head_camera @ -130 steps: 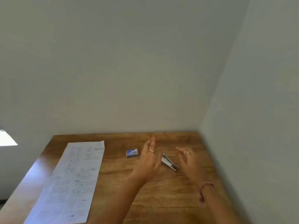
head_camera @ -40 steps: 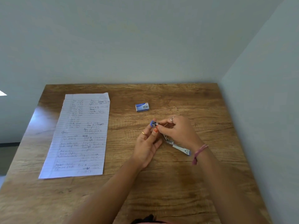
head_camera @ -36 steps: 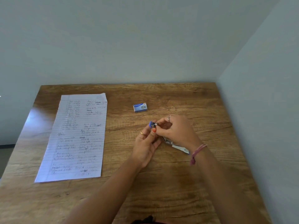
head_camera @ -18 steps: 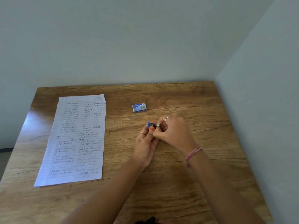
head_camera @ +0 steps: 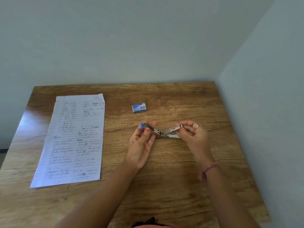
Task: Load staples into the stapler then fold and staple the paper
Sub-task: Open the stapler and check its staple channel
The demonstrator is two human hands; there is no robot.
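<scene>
The fingers [head_camera: 147,130] of the left hand [head_camera: 140,145] pinch the blue-capped end of the stapler [head_camera: 160,131]; the right hand [head_camera: 193,137] pinches its other arm, hinged open above the table [head_camera: 164,186]; the staple box [head_camera: 139,107] lies closed, so loading seems pending; the paper [head_camera: 72,139] lies flat, unfolded, unstapled.

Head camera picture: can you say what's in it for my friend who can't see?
Two hands hold a small metal stapler swung open above a wooden table. A staple box lies just beyond them, and a handwritten paper lies flat, unfolded, to the left.
</scene>
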